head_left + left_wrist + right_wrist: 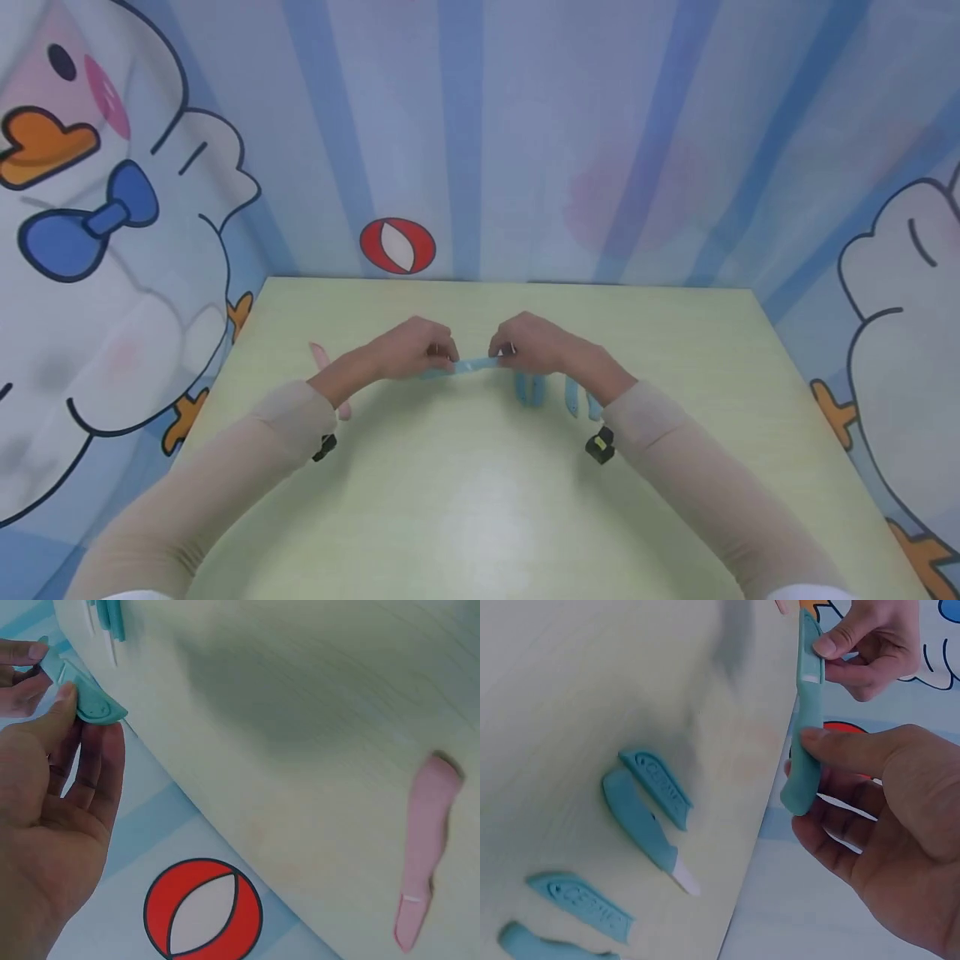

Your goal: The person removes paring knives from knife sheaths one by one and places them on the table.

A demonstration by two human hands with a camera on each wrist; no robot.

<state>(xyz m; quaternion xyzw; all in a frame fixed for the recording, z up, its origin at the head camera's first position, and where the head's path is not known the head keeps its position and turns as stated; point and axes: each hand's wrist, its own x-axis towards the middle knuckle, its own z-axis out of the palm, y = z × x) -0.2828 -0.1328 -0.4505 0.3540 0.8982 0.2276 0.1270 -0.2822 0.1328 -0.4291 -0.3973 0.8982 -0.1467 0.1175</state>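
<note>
Knife (808, 706) spans left grip (416, 343) and right grip (534, 342) (pinched)

Pale yellowish table (480, 475), soft glare on its near half. Bg = blue-striped wall (517, 125) behind the table, w/ red/white ball print (375, 246) abv its far edge. Big cartoon duck (127, 333) L of table, white cartoon figure (911, 350) R of it tbh.
</note>
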